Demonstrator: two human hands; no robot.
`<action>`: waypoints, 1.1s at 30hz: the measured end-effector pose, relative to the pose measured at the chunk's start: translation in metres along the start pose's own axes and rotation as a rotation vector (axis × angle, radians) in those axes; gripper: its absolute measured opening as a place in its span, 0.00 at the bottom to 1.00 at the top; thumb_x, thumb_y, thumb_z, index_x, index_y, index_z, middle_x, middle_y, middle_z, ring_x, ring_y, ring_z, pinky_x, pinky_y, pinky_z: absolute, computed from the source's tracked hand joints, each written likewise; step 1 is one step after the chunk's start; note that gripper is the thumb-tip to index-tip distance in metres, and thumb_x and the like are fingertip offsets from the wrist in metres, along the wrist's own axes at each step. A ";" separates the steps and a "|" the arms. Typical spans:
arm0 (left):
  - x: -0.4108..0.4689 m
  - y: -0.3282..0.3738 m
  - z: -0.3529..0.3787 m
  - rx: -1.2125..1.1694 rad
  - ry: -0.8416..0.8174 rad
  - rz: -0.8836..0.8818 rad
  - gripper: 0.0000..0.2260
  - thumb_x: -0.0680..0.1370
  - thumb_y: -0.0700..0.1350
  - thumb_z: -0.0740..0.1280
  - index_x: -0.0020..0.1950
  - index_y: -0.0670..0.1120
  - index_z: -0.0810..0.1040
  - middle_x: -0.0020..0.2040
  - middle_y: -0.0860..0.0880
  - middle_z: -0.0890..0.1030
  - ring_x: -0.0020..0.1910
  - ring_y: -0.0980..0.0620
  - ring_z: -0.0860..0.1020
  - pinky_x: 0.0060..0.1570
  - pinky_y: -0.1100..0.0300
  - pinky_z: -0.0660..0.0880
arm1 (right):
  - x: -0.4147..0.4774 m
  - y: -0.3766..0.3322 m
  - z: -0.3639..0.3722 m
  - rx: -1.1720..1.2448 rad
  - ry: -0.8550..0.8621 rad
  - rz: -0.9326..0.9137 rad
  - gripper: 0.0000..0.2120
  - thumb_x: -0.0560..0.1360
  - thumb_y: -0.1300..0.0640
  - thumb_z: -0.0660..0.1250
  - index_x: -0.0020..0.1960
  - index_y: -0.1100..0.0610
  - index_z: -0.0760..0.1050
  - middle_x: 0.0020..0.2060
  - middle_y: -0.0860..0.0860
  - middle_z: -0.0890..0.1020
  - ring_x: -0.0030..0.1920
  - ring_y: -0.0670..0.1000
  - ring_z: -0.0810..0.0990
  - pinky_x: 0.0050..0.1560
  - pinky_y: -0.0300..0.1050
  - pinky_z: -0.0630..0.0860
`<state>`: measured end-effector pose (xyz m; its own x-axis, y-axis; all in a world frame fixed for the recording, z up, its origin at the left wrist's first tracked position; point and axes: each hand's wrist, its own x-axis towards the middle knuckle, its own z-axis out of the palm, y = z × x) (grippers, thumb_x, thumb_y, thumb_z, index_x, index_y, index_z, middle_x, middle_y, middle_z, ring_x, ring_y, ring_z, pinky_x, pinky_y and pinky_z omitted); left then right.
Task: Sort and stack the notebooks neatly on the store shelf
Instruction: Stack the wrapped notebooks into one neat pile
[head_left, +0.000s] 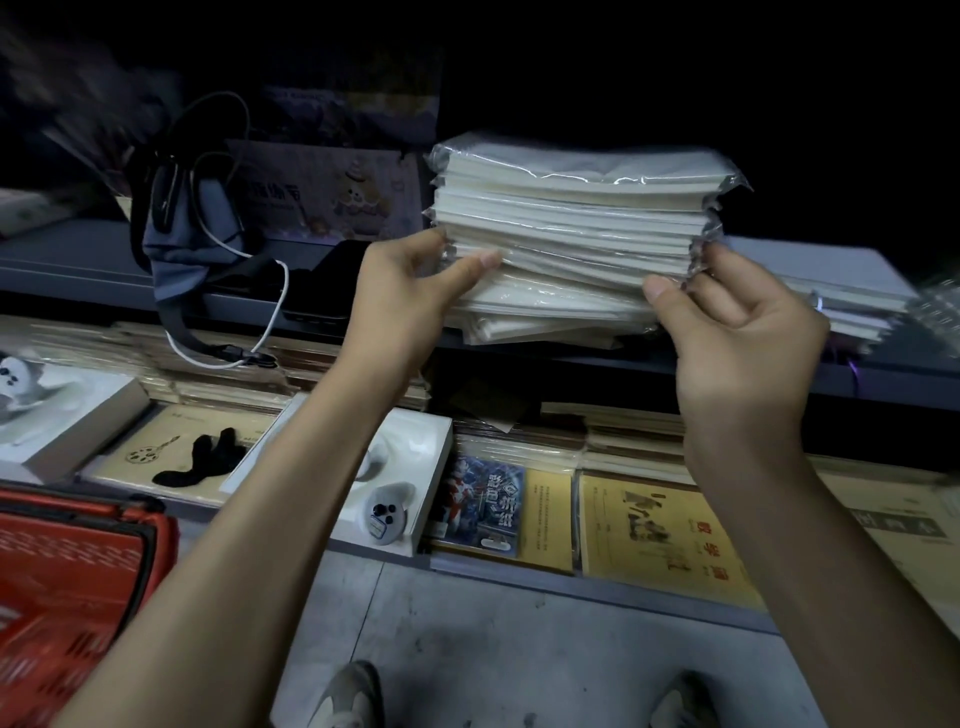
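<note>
Scanning from the left, I see a red basket (67, 571) above grey concrete floor and a blue bag (192, 234) on the dim grey shelf (78, 260). The left hand (410, 291) and right hand (737, 332) pinch opposite ends of the plastic-wrapped notebook stack (571, 228) at the shelf's front edge. Lower right, a yellow cover (665, 540) bears red Chinese characters.

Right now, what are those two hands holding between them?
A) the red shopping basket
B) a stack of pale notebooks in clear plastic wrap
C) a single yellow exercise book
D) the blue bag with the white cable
B: the left hand and the right hand each grip one end of the stack of plastic-wrapped notebooks, thumbs on its front edge, while the red basket sits untouched low on the left.
</note>
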<state>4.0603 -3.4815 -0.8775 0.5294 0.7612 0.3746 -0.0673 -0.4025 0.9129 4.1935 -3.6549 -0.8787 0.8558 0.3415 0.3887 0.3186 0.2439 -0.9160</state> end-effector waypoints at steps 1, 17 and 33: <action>-0.002 0.000 0.000 0.029 0.006 -0.006 0.11 0.78 0.45 0.76 0.39 0.44 0.80 0.33 0.60 0.79 0.37 0.65 0.76 0.43 0.69 0.71 | -0.001 0.001 -0.001 0.002 -0.006 0.000 0.28 0.75 0.63 0.76 0.74 0.61 0.73 0.64 0.52 0.83 0.64 0.44 0.81 0.64 0.40 0.78; -0.026 0.009 0.012 0.296 0.261 -0.079 0.34 0.75 0.61 0.76 0.75 0.43 0.76 0.71 0.48 0.78 0.69 0.53 0.76 0.72 0.53 0.72 | -0.008 0.012 -0.002 -0.044 -0.064 0.080 0.23 0.84 0.55 0.65 0.78 0.52 0.67 0.49 0.28 0.81 0.28 0.46 0.72 0.32 0.38 0.75; -0.025 0.006 0.012 0.180 0.298 -0.083 0.28 0.78 0.56 0.76 0.73 0.43 0.79 0.71 0.52 0.80 0.71 0.59 0.76 0.73 0.58 0.71 | -0.005 0.013 -0.002 0.008 -0.015 0.126 0.24 0.80 0.57 0.71 0.75 0.55 0.72 0.65 0.43 0.80 0.27 0.49 0.73 0.24 0.37 0.71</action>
<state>4.0568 -3.5096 -0.8831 0.2548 0.8995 0.3550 0.1295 -0.3956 0.9093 4.1941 -3.6552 -0.8925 0.8825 0.3839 0.2718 0.2054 0.2054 -0.9569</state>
